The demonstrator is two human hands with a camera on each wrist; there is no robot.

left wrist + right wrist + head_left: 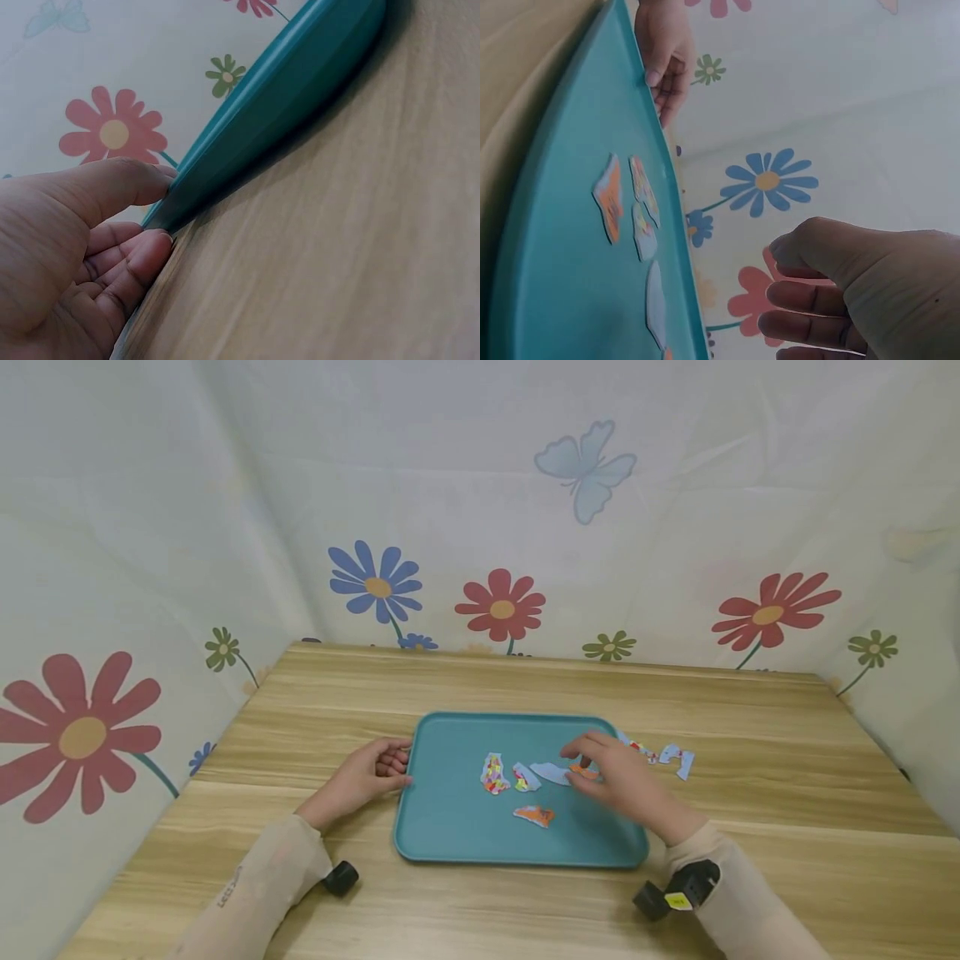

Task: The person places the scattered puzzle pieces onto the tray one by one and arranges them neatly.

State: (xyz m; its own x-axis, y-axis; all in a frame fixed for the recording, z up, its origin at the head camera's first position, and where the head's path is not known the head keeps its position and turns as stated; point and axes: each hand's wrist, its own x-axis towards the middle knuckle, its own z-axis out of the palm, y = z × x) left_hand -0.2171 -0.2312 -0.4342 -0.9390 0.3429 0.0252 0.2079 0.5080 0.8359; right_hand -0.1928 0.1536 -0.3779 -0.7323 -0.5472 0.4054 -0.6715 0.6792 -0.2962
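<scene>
My left hand [367, 781] holds the left rim of a teal tray [450, 827], thumb on the rim and fingers curled at its outer side. My right hand [618, 777] hovers over the tray's right part, fingers slightly bent with nothing between them in the right wrist view. Beneath its fingertips, in the head view, lies a small orange paper piece [582, 771]. Left of that are a pale blue piece [550, 773], a small multicoloured piece [526, 777] and a taller multicoloured piece [494, 774]. Nearer the front lies another orange piece [534, 815].
Right of the tray, on the wooden table [765, 793], lie a blue paper piece with red marks [677, 760] and another multicoloured piece [641, 748] partly behind my right hand. A flower-printed curtain [450, 485] surrounds the table at the back and sides.
</scene>
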